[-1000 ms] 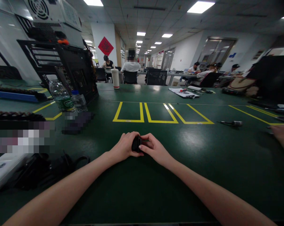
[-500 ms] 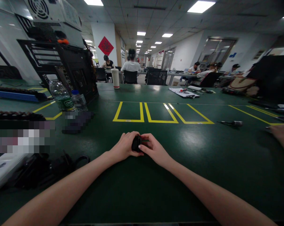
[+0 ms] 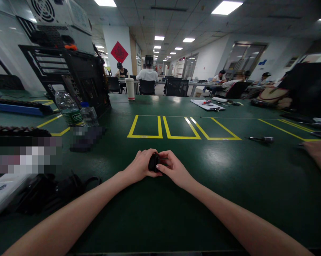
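Between my two hands is a small black object with a rounded outline; its kind I cannot make out. My left hand is wrapped round its left side, thumb below and fingers over the top. From the other side my right hand grips it, with the thumb pressed on its near face and the fingers curled behind. Both hands are low over the green table, in front of the yellow tape outlines. Part of the black object is hidden by my fingers.
Right of the tape lies a screwdriver; another person's hand is at the right edge. Further back are a clipboard and a white cup. Plastic bottles, a black computer case and dark cables occupy the left.
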Available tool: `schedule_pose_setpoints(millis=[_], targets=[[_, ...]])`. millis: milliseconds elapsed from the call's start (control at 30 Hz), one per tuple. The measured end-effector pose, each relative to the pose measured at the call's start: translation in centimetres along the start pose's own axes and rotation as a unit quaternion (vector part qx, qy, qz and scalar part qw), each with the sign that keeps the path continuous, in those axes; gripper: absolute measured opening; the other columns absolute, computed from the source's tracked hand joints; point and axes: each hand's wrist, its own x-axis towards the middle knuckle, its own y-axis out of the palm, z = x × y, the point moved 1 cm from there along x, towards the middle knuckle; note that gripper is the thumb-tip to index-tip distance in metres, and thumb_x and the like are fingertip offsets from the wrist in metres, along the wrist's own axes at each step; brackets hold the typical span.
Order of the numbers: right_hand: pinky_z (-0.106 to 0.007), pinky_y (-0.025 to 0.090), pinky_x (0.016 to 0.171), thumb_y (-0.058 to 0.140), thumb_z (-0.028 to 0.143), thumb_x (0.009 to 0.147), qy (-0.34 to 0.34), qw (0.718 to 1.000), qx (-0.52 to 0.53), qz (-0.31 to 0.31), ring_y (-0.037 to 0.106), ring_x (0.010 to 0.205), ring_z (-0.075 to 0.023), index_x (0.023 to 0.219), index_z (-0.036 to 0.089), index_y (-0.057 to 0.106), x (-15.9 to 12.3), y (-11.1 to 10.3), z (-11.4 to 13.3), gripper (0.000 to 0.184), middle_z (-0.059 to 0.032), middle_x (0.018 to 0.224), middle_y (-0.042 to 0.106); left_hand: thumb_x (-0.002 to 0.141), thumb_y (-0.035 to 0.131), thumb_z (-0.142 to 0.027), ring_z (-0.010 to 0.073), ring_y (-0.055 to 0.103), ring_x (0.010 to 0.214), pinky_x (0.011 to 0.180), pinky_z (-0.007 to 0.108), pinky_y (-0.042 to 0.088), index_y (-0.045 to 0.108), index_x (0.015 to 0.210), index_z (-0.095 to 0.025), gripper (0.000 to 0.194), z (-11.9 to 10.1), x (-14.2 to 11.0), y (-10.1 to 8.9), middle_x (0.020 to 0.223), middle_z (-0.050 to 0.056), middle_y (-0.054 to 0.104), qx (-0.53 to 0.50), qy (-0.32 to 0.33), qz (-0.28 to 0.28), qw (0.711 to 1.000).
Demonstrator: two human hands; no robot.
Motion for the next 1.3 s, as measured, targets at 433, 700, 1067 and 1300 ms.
schedule_pose_setpoints(millis=[433, 700, 1067, 1300], targets=[[-0.036, 0.048, 0.081, 0.050, 0.022, 0.078, 0.004, 1.000, 0.017, 0.016, 0.055, 0.095, -0.0172, 0.094, 0.022, 0.044, -0.4, 0.1, 0.3, 0.017, -0.0010, 0.099, 0.052, 0.063, 0.065, -0.042, 0.0219, 0.051, 0.085, 0.073, 0.035, 0.036, 0.039, 0.106, -0.019, 0.055, -1.0, -0.2, -1.0, 0.097, 0.006, 0.052, -0.007, 0.009, 0.015, 1.000], [-0.038, 0.044, 0.088, 0.052, 0.019, 0.076, 0.017, 1.000, 0.003, 0.018, 0.049, 0.104, -0.0181, 0.100, 0.022, 0.043, -0.3, -0.2, 0.4, 0.026, -0.0027, 0.108, 0.049, 0.063, 0.065, -0.041, 0.0223, 0.050, 0.087, 0.074, 0.035, 0.036, 0.038, 0.105, -0.019, 0.055, -1.0, -0.3, -1.1, 0.098, 0.006, 0.051, -0.004, 0.008, 0.022, 1.000], [-0.035, 0.046, 0.083, 0.052, 0.019, 0.076, -0.005, 1.000, 0.021, 0.006, 0.053, 0.097, -0.0169, 0.094, 0.022, 0.043, -0.2, 0.1, -0.2, 0.021, -0.0015, 0.099, 0.050, 0.058, 0.067, -0.042, 0.0221, 0.050, 0.083, 0.072, 0.034, 0.035, 0.038, 0.104, -0.018, 0.059, 0.0, 0.0, 0.0, 0.094, 0.005, 0.051, 0.012, 0.011, -0.007, 1.000], [-0.037, 0.042, 0.089, 0.053, 0.017, 0.075, 0.015, 0.999, 0.017, 0.023, 0.049, 0.105, -0.0178, 0.098, 0.022, 0.042, -0.4, -0.1, 0.2, 0.026, -0.0025, 0.107, 0.049, 0.063, 0.065, -0.038, 0.0222, 0.049, 0.088, 0.074, 0.034, 0.036, 0.038, 0.105, -0.018, 0.054, -0.9, -0.3, -1.0, 0.099, 0.006, 0.051, -0.001, 0.008, 0.022, 1.000]])
